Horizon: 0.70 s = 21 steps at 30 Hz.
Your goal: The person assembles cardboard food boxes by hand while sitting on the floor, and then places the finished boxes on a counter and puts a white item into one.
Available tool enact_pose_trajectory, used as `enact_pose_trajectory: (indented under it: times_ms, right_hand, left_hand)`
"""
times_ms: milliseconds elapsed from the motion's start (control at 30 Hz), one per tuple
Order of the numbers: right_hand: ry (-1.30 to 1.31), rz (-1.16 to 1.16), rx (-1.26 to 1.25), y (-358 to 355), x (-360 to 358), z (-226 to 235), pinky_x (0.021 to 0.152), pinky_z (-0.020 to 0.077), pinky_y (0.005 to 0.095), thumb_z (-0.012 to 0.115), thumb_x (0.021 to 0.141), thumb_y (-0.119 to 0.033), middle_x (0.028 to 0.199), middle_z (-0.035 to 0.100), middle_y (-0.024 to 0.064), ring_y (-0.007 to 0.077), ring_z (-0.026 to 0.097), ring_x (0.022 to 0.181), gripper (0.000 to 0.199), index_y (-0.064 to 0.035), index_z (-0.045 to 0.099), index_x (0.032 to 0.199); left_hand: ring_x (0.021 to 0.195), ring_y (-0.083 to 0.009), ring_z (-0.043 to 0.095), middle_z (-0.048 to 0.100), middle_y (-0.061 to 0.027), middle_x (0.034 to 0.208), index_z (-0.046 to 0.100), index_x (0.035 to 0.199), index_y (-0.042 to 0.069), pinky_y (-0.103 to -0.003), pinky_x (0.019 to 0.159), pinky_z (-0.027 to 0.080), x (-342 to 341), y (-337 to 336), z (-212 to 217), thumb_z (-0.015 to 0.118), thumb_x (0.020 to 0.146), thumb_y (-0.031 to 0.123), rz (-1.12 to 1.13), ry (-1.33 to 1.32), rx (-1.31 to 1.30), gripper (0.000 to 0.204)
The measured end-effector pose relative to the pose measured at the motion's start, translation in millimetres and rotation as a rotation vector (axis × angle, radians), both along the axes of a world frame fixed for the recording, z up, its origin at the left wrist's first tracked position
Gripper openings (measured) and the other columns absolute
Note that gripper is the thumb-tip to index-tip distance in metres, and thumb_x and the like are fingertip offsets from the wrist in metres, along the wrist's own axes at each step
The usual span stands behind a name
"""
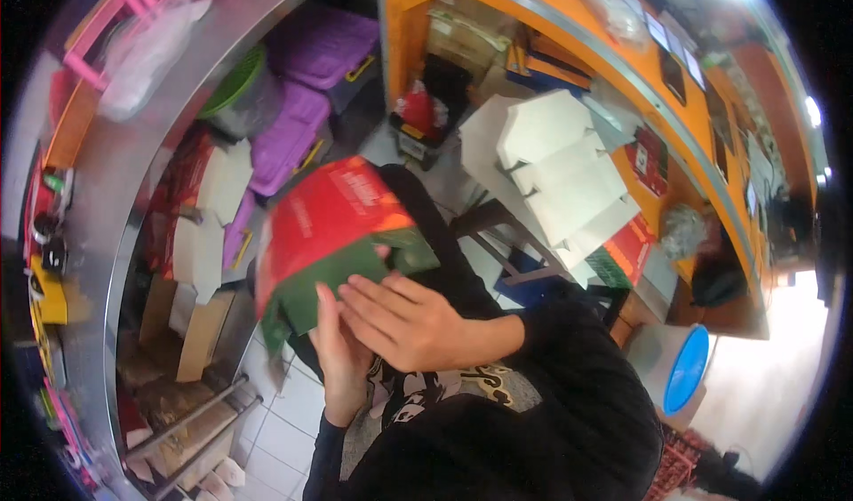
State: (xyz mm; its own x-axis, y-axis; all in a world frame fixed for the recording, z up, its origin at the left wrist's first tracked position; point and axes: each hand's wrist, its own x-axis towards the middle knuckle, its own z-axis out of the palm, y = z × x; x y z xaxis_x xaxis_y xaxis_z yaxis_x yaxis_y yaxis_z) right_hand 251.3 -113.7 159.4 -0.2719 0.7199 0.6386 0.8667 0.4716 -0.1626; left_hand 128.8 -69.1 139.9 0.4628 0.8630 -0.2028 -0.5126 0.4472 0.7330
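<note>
A red and green printed cardboard box rests over my lap, tilted, with its green flaps toward me. My left hand grips its near edge, thumb pointing up along the green flap; its other fingers are mostly hidden. My right hand lies across the same flap, fingers close together and pointing left. A fingertip shows at an opening above it, but which hand it belongs to is unclear. Both hands touch the box.
White flat cartons are stacked on a dark stool at right. Purple-lidded bins and opened boxes stand at left under a metal-edged counter. An orange shelf unit and a blue-rimmed bucket are at right.
</note>
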Motion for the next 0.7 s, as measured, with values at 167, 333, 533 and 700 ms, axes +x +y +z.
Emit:
enact_pose_trajectory:
  times_ms: [167, 333, 533, 700]
  right_hand:
    - [0.162, 0.382, 0.066, 15.6, -4.9, 18.0, 0.082, 0.0488, 0.0355, 0.060, 0.079, -0.014, 0.112, 0.063, 0.0124, 0.0274, 0.061, 0.105, 0.029, -0.0038, 0.065, 0.105]
    - [0.103, 0.488, -0.378, 39.9, 17.9, 2.5, 0.105, 0.0318, 0.0509, 0.069, 0.074, -0.024, 0.136, 0.048, 0.0139, 0.0352, 0.041, 0.130, 0.051, -0.0174, 0.059, 0.123]
    - [0.097, 0.683, -0.108, 39.0, 11.8, -46.0, 0.095, 0.0461, 0.0453, 0.062, 0.079, -0.022, 0.126, 0.057, 0.0130, 0.0330, 0.054, 0.117, 0.040, -0.0160, 0.062, 0.119]
    - [0.220, 0.551, -0.067, 37.5, -10.1, -48.0, 0.085, 0.0474, 0.0411, 0.072, 0.074, -0.028, 0.126, 0.058, 0.0112, 0.0309, 0.054, 0.113, 0.044, -0.0120, 0.064, 0.114]
  left_hand:
    - [0.105, -0.0224, 0.059, 0.056, -0.0124, 0.119, 0.044, 0.129, 0.000, -0.036, 0.081, 0.056, -61.9, 36.3, -26.4, 0.056, 0.094, 0.013, 0.542, 0.195, 0.001, 0.039]
    - [0.102, -0.0174, 0.057, 0.059, -0.0087, 0.115, 0.049, 0.124, -0.001, -0.031, 0.087, 0.049, -101.1, 29.1, -33.6, 0.066, 0.086, 0.003, 0.557, 0.432, 0.147, 0.041]
    - [0.089, -0.0134, 0.060, 0.062, -0.0062, 0.103, 0.052, 0.118, -0.002, -0.028, 0.075, 0.051, -93.6, 21.6, -31.0, 0.064, 0.091, 0.020, 0.306, 0.270, 0.115, 0.037]
    - [0.091, -0.0153, 0.062, 0.061, -0.0076, 0.105, 0.050, 0.120, 0.001, -0.027, 0.074, 0.053, -88.0, 16.3, -32.6, 0.050, 0.098, 0.028, 0.270, 0.200, 0.053, 0.035]
